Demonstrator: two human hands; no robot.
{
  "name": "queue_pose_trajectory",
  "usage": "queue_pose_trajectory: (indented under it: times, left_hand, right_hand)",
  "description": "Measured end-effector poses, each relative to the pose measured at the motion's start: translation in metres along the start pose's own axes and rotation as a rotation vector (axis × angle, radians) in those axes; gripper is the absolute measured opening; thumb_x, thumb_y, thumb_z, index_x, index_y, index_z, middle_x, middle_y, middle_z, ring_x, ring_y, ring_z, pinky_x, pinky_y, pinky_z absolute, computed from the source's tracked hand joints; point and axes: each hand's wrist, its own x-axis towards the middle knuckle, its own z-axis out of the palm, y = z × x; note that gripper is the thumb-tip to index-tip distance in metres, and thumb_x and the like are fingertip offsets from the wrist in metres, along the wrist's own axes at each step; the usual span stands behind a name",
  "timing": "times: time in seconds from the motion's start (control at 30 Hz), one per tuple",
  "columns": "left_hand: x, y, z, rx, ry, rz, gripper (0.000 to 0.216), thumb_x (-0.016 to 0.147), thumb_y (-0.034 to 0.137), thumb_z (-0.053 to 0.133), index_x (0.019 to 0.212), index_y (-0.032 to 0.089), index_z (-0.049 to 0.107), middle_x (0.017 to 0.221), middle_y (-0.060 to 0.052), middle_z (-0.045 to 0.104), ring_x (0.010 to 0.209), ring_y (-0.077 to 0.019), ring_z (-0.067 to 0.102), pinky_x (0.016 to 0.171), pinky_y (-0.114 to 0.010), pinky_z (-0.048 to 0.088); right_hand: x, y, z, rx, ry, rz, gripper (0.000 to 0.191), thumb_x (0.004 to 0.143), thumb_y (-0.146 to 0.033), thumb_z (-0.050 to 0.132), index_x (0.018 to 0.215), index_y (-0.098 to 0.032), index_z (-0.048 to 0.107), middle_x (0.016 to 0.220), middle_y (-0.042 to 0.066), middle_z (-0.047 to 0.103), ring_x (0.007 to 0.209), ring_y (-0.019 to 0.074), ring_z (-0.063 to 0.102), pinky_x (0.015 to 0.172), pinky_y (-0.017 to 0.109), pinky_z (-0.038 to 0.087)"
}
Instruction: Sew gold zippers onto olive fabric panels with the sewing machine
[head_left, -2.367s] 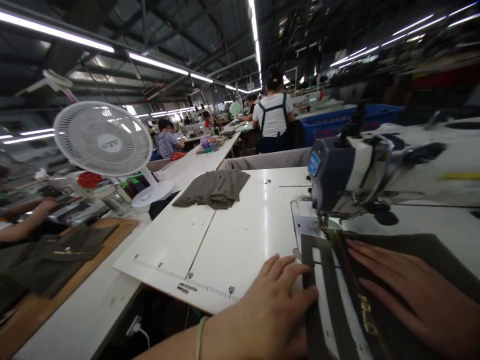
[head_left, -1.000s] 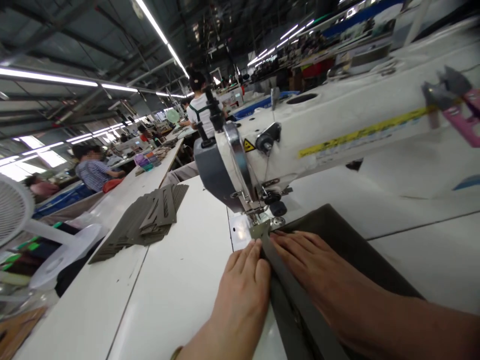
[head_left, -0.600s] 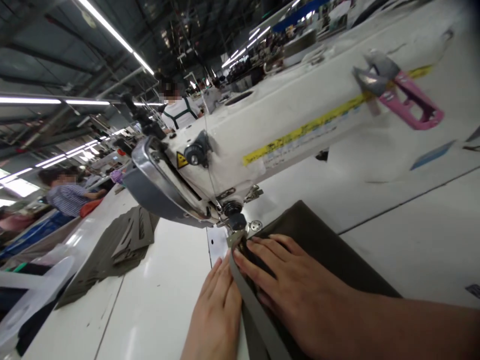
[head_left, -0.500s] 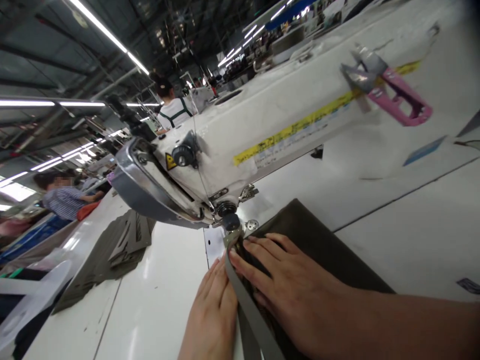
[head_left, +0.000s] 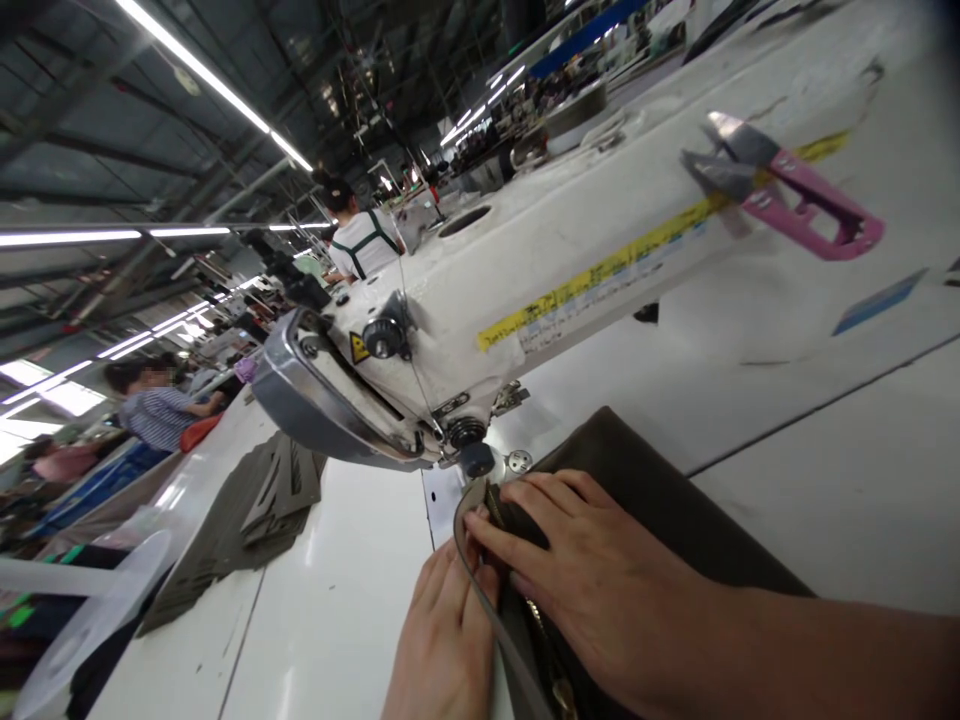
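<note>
A dark olive fabric piece [head_left: 660, 500] with a brass zipper [head_left: 536, 620] lies under the sewing machine's head. A narrow grey-olive strip [head_left: 487, 600] curves up along the zipper toward the presser foot. My left hand [head_left: 450, 620] is at the strip's left side, its fingers bent and closed at the strip's edge. Across the dark fabric lies my right hand [head_left: 592, 560], fingers stretched out and slightly apart. Its index fingertip touches the strip just in front of the foot. The needle [head_left: 474, 460] area is partly hidden behind a round dark part.
The white sewing machine [head_left: 570, 260] spans the view, with pink-handled thread snips [head_left: 810, 195] on its arm. Stacked olive cut pieces [head_left: 247, 520] lie on the white table [head_left: 337, 600] at left. Two other people [head_left: 367, 240] sit farther off.
The strip's near part has swung left and stands more on edge, showing more of the zipper and its pull. My right index finger has moved onto the strip; the camera has shifted slightly.
</note>
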Motion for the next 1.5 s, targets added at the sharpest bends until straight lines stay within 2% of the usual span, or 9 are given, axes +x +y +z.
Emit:
queue_pose_trajectory:
  times: [0.27,0.53,0.7,0.87,1.03,1.17,1.37,1.5]
  left_hand:
    - [-0.001,-0.004,0.005,0.085,0.028,0.054,0.031,0.092,0.014,0.032,0.119,0.009,0.047,0.112,-0.016,0.06,0.11,-0.0253,0.055,0.08,-0.037,0.056]
    - [0.001,0.0,0.001,0.053,0.038,0.01,0.031,0.093,0.014,0.032,0.118,0.015,0.051,0.114,-0.012,0.059,0.11,-0.023,0.054,0.087,-0.037,0.052]
    - [0.003,0.001,0.001,0.052,0.035,0.015,0.032,0.093,0.014,0.031,0.117,0.012,0.052,0.114,-0.014,0.059,0.113,-0.0241,0.052,0.088,-0.038,0.052]
    - [0.006,0.007,0.0,0.061,0.025,-0.033,0.033,0.094,0.012,0.026,0.107,0.008,0.056,0.121,-0.017,0.055,0.111,-0.0253,0.054,0.083,-0.038,0.054]
    - [0.006,0.013,0.005,-0.033,0.152,-0.138,0.028,0.094,0.014,0.033,0.101,0.01,0.06,0.115,-0.014,0.06,0.106,-0.0236,0.057,0.083,-0.037,0.054]
    - [0.006,0.016,0.009,-0.024,0.256,-0.137,0.024,0.093,0.013,0.037,0.097,0.009,0.061,0.103,-0.014,0.064,0.095,-0.0228,0.061,0.078,-0.036,0.056]
    - [0.005,0.02,0.009,-0.077,0.217,-0.164,0.028,0.094,0.013,0.034,0.101,0.005,0.059,0.105,-0.016,0.062,0.098,-0.0235,0.059,0.083,-0.037,0.054]
    - [0.007,0.019,0.009,-0.104,0.146,-0.182,0.022,0.09,0.012,0.042,0.102,0.005,0.059,0.108,-0.016,0.061,0.1,-0.024,0.058,0.087,-0.038,0.052]
  right_hand:
    - [-0.001,0.0,-0.001,0.026,-0.062,0.008,0.044,0.092,-0.03,0.034,0.135,-0.024,0.039,0.127,0.014,0.049,0.116,0.0312,0.043,0.094,0.053,0.031]
    - [-0.003,0.0,-0.001,0.012,-0.022,0.001,0.045,0.09,-0.026,0.037,0.135,-0.023,0.039,0.125,0.014,0.05,0.113,0.0305,0.044,0.093,0.052,0.033]
    - [-0.003,0.0,0.0,-0.018,0.042,-0.022,0.043,0.088,-0.021,0.038,0.131,-0.018,0.045,0.121,0.015,0.054,0.11,0.029,0.048,0.091,0.051,0.038]
    - [-0.011,0.005,0.015,-0.083,0.167,-0.142,0.042,0.087,-0.019,0.037,0.124,-0.008,0.051,0.127,0.015,0.052,0.118,0.0233,0.046,0.102,0.04,0.036]
    - [-0.016,0.009,0.018,-0.281,0.163,-0.261,0.048,0.081,-0.011,0.035,0.127,-0.006,0.048,0.129,0.016,0.05,0.121,0.0235,0.045,0.099,0.041,0.042]
    - [-0.014,0.01,0.011,-0.355,0.167,-0.361,0.056,0.076,-0.007,0.034,0.131,0.0,0.039,0.127,0.019,0.05,0.118,0.0249,0.047,0.093,0.041,0.047]
    - [-0.016,0.011,0.011,-0.338,0.149,-0.376,0.069,0.075,-0.005,0.035,0.142,-0.001,0.015,0.13,0.018,0.048,0.121,0.0241,0.044,0.094,0.041,0.046]
    - [-0.014,0.013,0.014,-0.304,0.142,-0.365,0.071,0.077,-0.006,0.034,0.143,-0.004,0.008,0.129,0.017,0.049,0.121,0.0233,0.045,0.095,0.041,0.046]
